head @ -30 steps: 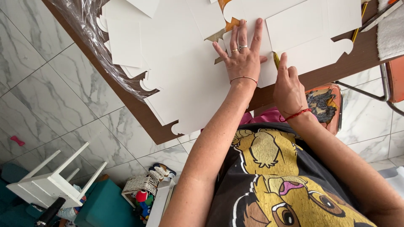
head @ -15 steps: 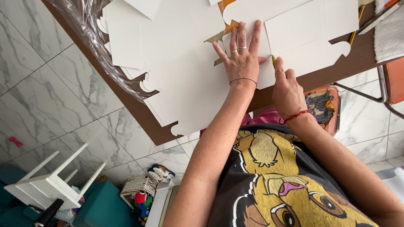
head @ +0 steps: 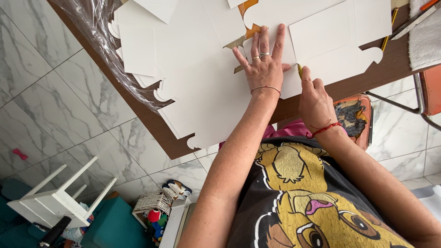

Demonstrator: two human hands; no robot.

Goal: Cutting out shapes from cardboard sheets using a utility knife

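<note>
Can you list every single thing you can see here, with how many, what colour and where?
cardboard sheets: several, white, die-cut with tabs, spread flat over the table
table: one, brown, across the top of the view
plastic wrap: one, clear, crumpled at the table's left edge
pencil: one, yellow, on the table at right
cloth: one, pale grey, top right corner
chair: one, orange seat with worn padding, under the table's edge
stool: one, white, upturned on the marble floor, bottom left
basket: one, white wicker, on the floor
left hand: flat on the cardboard, rings and a bracelet
right hand: gripping a yellow tool, red string at the wrist
</note>
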